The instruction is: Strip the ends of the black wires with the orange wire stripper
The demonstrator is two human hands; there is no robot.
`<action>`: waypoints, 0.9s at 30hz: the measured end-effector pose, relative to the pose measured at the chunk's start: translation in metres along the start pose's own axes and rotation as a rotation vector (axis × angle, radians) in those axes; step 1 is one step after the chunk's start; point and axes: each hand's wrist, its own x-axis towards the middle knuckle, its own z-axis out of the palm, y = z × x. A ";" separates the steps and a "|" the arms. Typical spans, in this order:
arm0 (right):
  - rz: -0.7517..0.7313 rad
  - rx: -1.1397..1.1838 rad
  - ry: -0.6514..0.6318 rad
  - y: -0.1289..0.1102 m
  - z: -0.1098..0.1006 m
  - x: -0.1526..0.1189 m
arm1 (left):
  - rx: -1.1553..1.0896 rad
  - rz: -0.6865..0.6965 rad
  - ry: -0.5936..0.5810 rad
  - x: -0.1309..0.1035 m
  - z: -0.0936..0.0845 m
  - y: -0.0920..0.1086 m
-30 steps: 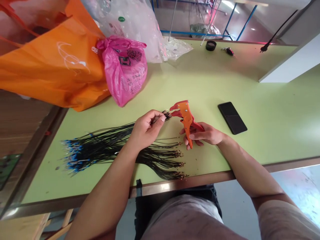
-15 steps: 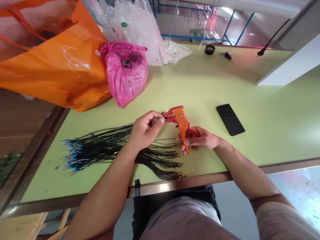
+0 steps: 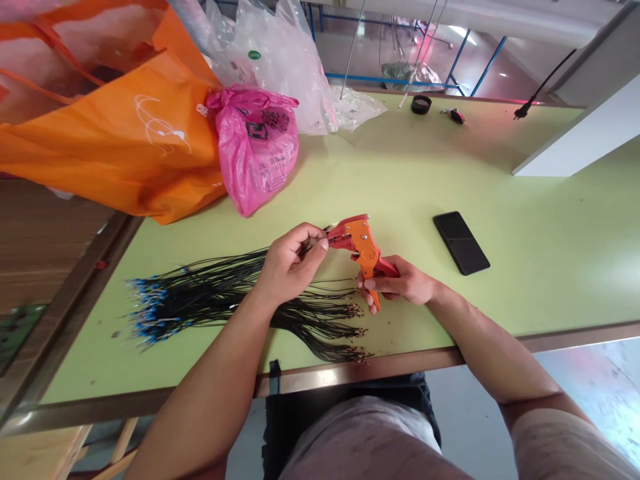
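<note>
My right hand (image 3: 397, 281) is wrapped round the handles of an orange and red wire stripper (image 3: 363, 243), whose jaws point left. At those jaws, my left hand (image 3: 295, 259) pinches a thin black wire; its tip at the jaws is small and partly hidden by my fingers. Beneath my left hand and forearm lies a spread bundle of black wires (image 3: 200, 300) on the green table (image 3: 395, 180). Blue pieces cap the bundle's left ends (image 3: 147, 310). Bare copper-coloured tips (image 3: 357, 331) show at its right ends, just below the stripper.
A black phone (image 3: 461, 243) lies to the right. An orange bag (image 3: 150, 133), a pink plastic bag (image 3: 263, 150) and clear plastic bags (image 3: 280, 63) fill the back left. Towards the back are a black ring-shaped item (image 3: 421, 104), keys (image 3: 456, 116), a plug (image 3: 523, 111) and a white panel (image 3: 575, 127).
The view has shifted slightly. My right hand has closed a little further on the stripper's handles, while my left hand stays at the jaws.
</note>
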 end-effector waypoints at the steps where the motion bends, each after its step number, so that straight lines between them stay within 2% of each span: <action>1: -0.003 -0.011 0.002 0.000 0.000 0.000 | 0.002 0.002 0.000 0.000 0.000 0.001; 9: -0.020 -0.054 0.014 -0.002 0.002 -0.001 | 0.030 0.055 -0.013 -0.002 -0.003 -0.001; 17: -0.025 -0.009 -0.018 0.005 -0.003 0.002 | 0.209 0.116 0.003 -0.002 -0.005 0.003; 27: -0.039 -0.028 -0.027 0.005 -0.003 0.000 | 0.201 0.140 0.012 -0.001 -0.006 0.002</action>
